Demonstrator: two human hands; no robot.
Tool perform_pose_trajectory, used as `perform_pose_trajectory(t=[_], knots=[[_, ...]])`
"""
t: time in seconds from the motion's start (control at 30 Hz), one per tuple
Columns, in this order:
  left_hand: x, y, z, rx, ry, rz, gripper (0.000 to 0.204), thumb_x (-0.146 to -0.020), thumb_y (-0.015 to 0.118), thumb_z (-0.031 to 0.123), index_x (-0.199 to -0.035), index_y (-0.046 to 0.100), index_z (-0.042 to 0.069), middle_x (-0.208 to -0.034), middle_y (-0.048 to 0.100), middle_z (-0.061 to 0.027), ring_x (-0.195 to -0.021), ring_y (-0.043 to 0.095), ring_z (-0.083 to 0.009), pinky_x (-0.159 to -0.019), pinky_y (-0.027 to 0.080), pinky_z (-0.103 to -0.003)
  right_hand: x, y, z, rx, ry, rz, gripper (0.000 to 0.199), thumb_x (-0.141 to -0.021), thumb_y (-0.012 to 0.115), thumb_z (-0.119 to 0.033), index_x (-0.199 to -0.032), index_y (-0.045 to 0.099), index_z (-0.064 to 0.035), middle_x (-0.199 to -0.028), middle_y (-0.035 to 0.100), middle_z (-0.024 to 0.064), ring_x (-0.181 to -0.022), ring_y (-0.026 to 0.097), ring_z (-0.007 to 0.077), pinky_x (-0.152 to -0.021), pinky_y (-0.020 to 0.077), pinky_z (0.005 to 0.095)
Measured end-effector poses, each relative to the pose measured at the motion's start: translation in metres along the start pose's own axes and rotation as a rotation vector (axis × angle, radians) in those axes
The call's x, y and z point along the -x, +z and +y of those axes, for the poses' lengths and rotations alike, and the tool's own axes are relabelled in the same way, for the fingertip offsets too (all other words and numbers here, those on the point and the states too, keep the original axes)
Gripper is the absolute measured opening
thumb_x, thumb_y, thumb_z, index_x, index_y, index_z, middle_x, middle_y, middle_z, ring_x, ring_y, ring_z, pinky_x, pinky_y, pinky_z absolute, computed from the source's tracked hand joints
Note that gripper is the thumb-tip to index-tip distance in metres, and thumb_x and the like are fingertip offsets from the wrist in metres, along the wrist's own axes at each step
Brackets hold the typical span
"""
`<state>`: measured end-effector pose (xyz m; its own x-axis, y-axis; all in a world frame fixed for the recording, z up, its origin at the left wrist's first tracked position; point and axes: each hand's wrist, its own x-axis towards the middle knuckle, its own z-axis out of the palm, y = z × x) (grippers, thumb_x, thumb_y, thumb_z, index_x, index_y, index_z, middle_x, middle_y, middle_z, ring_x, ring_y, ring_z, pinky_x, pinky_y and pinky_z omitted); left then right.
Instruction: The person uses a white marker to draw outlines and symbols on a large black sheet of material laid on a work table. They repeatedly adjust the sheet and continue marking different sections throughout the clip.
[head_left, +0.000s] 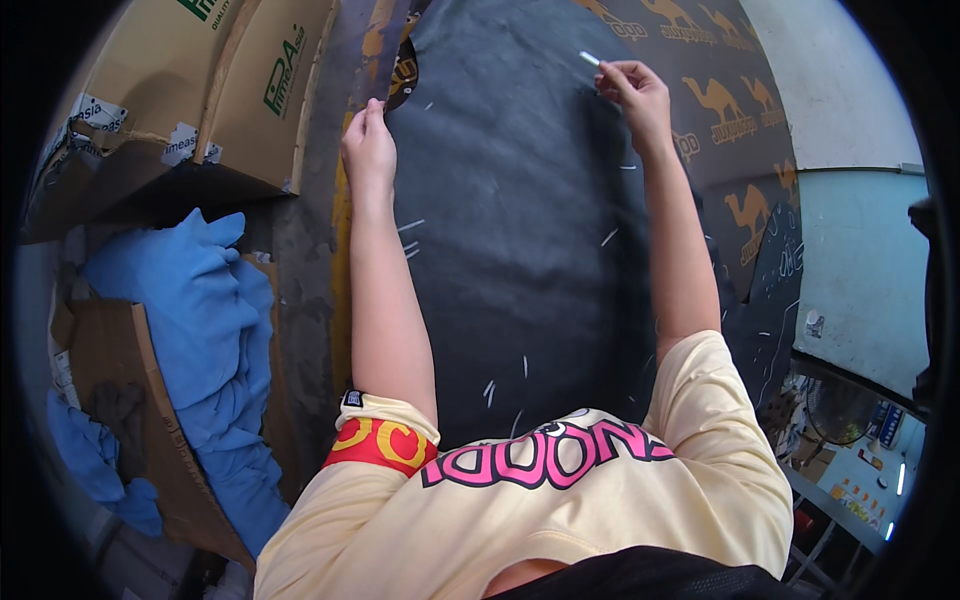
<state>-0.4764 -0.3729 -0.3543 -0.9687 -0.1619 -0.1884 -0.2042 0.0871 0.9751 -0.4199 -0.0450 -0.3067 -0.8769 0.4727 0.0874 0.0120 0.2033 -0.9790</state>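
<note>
A large black sheet that looks like leather (510, 210) is spread out in front of me, with short white strokes scattered over it. At its left edge, my left hand (370, 155) is closed in a pinch on the sheet's margin; the fingertips are partly hidden. Farther away, toward the sheet's right side, my right hand (640, 105) grips a short white marking stick (590, 59) between thumb and fingers. The stick points up and to the left, and its tip appears raised off the sheet.
Beneath the sheet lies a dark surface printed with orange camels (715, 95). Large cardboard boxes (240, 110) stand at the far left. Nearer on that side, blue cloth (200, 320) hangs over an open carton (160, 420). A pale wall panel (865, 250) borders the right; a fan (838, 408) stands below.
</note>
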Motion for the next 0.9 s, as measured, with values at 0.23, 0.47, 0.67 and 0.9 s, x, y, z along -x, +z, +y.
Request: perform_pose_trajectory(t=[0.23, 0.47, 0.67, 0.9], knots=[[-0.008, -0.003, -0.006, -0.081, 0.016, 0.027, 0.045, -0.101, 0.052, 0.038, -0.12, 0.068, 0.0, -0.12, 0.069, -0.0177, -0.117, 0.062, -0.0282, -0.099, 0.044, -0.035, 0.016, 0.027, 0.019, -0.058, 0.035, 0.047, 0.013, -0.087, 0.071, -0.009, -0.089, 0.064, 0.0023, -0.082, 0.07, 0.0092, -0.074, 0.069, 0.0132, -0.068, 0.0566, 0.0249], [-0.008, -0.004, -0.01, -0.074, 0.025, 0.025, 0.045, -0.101, 0.052, 0.038, -0.12, 0.068, 0.001, -0.121, 0.068, -0.0179, -0.116, 0.062, -0.0282, -0.099, 0.044, -0.035, -0.009, 0.071, 0.007, 0.282, 0.041, -0.012, 0.016, -0.089, 0.072, -0.013, -0.09, 0.066, 0.0017, -0.08, 0.07, 0.007, -0.072, 0.067, 0.0101, -0.065, 0.0564, 0.0231], [0.001, -0.001, 0.002, -0.067, 0.003, 0.029, 0.045, -0.101, 0.051, 0.038, -0.119, 0.068, 0.0, -0.115, 0.07, -0.0182, -0.112, 0.064, -0.0296, -0.097, 0.046, -0.036, -0.008, 0.051, 0.019, 0.153, 0.016, 0.099, 0.016, -0.084, 0.074, -0.015, -0.084, 0.066, -0.0004, -0.074, 0.071, 0.0079, -0.064, 0.068, 0.0126, -0.061, 0.0539, 0.0251], [0.005, -0.001, 0.009, -0.152, 0.045, 0.062, 0.045, -0.1, 0.052, 0.038, -0.116, 0.068, -0.001, -0.111, 0.07, -0.0208, -0.108, 0.066, -0.033, -0.092, 0.048, -0.037, -0.044, 0.063, 0.019, 0.026, 0.079, 0.087, 0.016, -0.091, 0.07, -0.01, -0.092, 0.063, 0.0036, -0.089, 0.069, 0.0109, -0.08, 0.069, 0.0145, -0.074, 0.0619, 0.0276]])
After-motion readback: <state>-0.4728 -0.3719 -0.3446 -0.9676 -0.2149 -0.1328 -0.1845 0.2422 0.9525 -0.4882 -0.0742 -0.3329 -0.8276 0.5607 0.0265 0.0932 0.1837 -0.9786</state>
